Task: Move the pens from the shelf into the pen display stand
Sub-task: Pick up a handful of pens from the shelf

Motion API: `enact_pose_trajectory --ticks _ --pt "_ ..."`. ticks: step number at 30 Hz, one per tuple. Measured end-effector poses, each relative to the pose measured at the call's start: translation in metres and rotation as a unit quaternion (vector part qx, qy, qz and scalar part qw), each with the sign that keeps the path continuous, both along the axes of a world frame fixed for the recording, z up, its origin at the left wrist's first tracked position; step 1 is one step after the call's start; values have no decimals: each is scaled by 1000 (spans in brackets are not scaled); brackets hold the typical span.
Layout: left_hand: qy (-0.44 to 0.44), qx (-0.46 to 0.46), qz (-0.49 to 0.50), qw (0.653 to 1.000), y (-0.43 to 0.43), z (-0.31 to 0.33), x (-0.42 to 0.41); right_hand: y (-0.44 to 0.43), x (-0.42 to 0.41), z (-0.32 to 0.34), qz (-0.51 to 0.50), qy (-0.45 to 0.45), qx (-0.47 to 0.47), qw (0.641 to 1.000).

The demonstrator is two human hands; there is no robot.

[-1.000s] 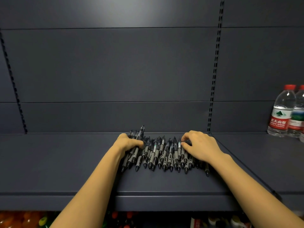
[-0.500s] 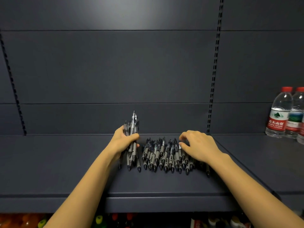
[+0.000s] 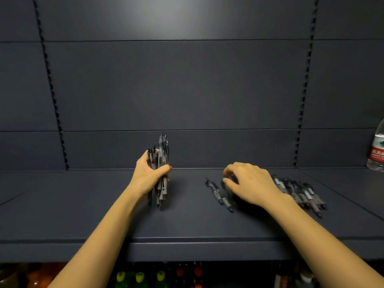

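Note:
Several dark pens with grey grips (image 3: 299,192) lie in a loose row on the dark grey shelf (image 3: 187,225). My right hand (image 3: 251,183) lies over the left part of that row. Its fingers curl down and its thumb and forefinger close on pens beneath it. A few pens (image 3: 218,194) stick out to its left. My left hand (image 3: 148,176) grips a bundle of pens (image 3: 161,154) upright, tips resting on the shelf, well left of the row. No pen display stand is in view.
A water bottle with a red label (image 3: 377,150) stands at the far right of the shelf. The shelf's back panel (image 3: 187,90) rises behind the hands. Coloured drink bottles (image 3: 139,277) sit on the level below the front edge.
My left hand has lifted its bundle of pens upright and drawn it left, away from the row. My right hand has stayed on the remaining pens.

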State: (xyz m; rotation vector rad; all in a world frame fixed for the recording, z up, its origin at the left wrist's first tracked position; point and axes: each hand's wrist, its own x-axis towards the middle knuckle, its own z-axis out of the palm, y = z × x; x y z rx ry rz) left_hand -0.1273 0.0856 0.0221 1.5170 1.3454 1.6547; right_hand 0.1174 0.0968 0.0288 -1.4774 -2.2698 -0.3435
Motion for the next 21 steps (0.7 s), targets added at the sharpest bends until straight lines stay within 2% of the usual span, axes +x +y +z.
enact_pose_trajectory --ticks 8,13,21 --pt "57 20 7 998 -13 8 -122 -15 -107 -1 -31 18 -7 999" --pt "60 32 15 998 -21 12 -166 -20 -153 4 -27 9 -18 999" --pt "47 41 81 995 -63 15 -255 -15 -255 11 48 -10 -8 999"
